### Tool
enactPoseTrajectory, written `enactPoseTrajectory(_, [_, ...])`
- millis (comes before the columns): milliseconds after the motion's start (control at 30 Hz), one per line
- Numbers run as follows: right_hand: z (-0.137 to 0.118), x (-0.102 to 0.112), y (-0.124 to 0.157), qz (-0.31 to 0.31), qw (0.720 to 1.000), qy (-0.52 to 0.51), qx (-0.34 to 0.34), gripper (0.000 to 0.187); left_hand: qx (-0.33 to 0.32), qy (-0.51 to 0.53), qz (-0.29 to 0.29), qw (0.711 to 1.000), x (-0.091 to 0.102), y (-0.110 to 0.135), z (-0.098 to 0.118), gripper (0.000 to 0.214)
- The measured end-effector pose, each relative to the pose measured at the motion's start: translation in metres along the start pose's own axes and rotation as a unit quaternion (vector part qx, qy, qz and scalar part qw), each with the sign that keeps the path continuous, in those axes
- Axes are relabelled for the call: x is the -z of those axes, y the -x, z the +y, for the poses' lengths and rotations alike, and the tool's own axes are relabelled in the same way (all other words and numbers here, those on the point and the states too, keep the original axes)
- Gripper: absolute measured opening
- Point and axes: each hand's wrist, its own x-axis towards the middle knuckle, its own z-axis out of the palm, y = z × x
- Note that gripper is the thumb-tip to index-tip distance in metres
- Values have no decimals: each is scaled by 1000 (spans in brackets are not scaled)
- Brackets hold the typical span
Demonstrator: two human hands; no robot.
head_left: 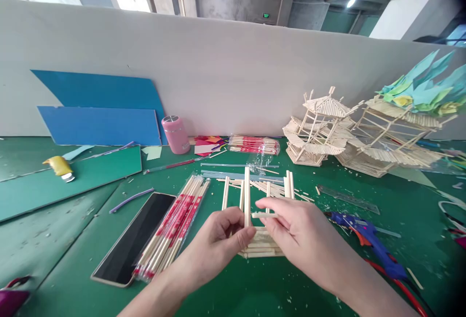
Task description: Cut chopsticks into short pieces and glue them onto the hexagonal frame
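In front of me stands a small frame of wooden sticks (pixel 265 249), with stacked sticks at its base and several upright posts around it. My left hand (pixel 227 234) is closed on its left side, thumb and fingers around the foot of a front post (pixel 247 195). Between the thumb and forefinger of my right hand (pixel 294 225) is a short wooden stick (pixel 264 215), held roughly level, its tip close to that post. The right hand hides part of the frame's right side. Behind the frame, loose sticks (pixel 269 188) lie scattered.
Wrapped chopsticks (pixel 174 225) and a phone (pixel 134 239) lie left. A blue glue gun (pixel 371 239) with a red cable lies right, near a clear ruler (pixel 349 199). Stick pagodas (pixel 316 132) stand back right. A pink cup (pixel 176 135) and blue boards (pixel 102 125) are by the partition.
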Motion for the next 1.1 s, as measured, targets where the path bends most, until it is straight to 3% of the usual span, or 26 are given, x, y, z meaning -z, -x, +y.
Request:
enactPoseTrajectory(167, [-9,-4,-11,-59,997,46,-15,20,-23,25,-6,999,-2,-2,-1,33])
enactPoseTrajectory(300, [-10,-6,-14,-53,997,60,-11,22,-24,31,-17,999,-1,-3,1,34])
enactPoseTrajectory(433, [-4,0,-13,0,1000,-23,-17,23,-6,17,-5,1000,-1,-4,3,34])
enactPoseTrajectory(533, [10,15,-8,77,989,-119,-45,20,3,18,-7,1000,-1,-4,3,34])
enactPoseTrajectory(633, [27,30,2,140,981,-112,-76,27,13,16,-14,1000,0,-4,3,35])
enactPoseTrajectory(700, [35,37,8,104,988,-77,-89,27,15,11,-18,1000,1,-4,2,35])
enactPoseTrajectory(767, [37,41,11,30,996,-26,-82,17,14,8,-22,1000,1,-4,2,35])
enactPoseTrajectory(933, [28,39,5,-91,989,111,22,26,17,1,-22,1000,2,-5,3,36])
enactPoseTrajectory(1100, [23,30,-4,-105,973,199,50,23,17,-6,-27,999,1,-5,2,37])
